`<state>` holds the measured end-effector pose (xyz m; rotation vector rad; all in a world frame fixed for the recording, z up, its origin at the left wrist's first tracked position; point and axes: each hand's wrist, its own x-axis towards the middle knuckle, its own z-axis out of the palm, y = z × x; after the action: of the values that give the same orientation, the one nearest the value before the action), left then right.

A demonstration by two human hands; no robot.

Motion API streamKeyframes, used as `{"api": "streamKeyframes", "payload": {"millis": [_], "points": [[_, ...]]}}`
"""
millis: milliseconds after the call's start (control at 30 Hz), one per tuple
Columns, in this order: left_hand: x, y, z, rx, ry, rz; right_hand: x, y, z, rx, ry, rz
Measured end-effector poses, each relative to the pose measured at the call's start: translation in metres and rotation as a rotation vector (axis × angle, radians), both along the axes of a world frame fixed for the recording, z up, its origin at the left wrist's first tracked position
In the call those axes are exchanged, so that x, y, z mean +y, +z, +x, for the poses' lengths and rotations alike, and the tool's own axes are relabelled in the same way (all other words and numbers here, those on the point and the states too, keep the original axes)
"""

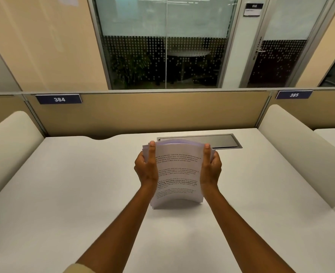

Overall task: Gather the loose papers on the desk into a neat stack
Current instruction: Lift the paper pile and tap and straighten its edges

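Note:
A bundle of white printed papers (177, 174) stands upright on its lower edge on the white desk (64, 194), bowed slightly toward me. My left hand (146, 168) grips the bundle's left side, thumb laid up the front sheet. My right hand (211, 168) grips the right side the same way. The sheets' top edges are fanned a little and not flush. The fingers behind the paper are hidden.
A grey metal cable hatch (221, 141) is set into the desk just behind the papers. A tan partition (153, 111) with labels 384 and 385 closes the far edge. Cream side dividers (300, 150) stand at left and right.

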<state>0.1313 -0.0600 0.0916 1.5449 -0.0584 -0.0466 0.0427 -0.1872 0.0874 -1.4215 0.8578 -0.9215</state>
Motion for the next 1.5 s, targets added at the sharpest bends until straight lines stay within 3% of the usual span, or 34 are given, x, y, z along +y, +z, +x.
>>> {"api": "streamKeyframes", "payload": {"millis": [233, 867, 1100, 1300, 1500], "points": [[-0.009, 0.005, 0.002, 0.032, 0.085, 0.085, 0.007, 0.016, 0.008, 0.043, -0.111, 0.123], [-0.011, 0.012, 0.008, 0.062, 0.056, 0.111, 0.000, 0.016, 0.011, 0.079, -0.127, 0.032], [-0.015, 0.012, 0.011, 0.102, 0.068, 0.142, 0.000, 0.017, 0.016, 0.069, -0.147, 0.085], [-0.005, -0.005, 0.008, -0.009, -0.104, 0.066, 0.001, 0.020, 0.011, 0.054, -0.041, 0.009], [0.008, -0.045, 0.003, -0.060, -0.214, 0.141, 0.000, -0.024, -0.005, 0.143, 0.157, -0.127]]}}
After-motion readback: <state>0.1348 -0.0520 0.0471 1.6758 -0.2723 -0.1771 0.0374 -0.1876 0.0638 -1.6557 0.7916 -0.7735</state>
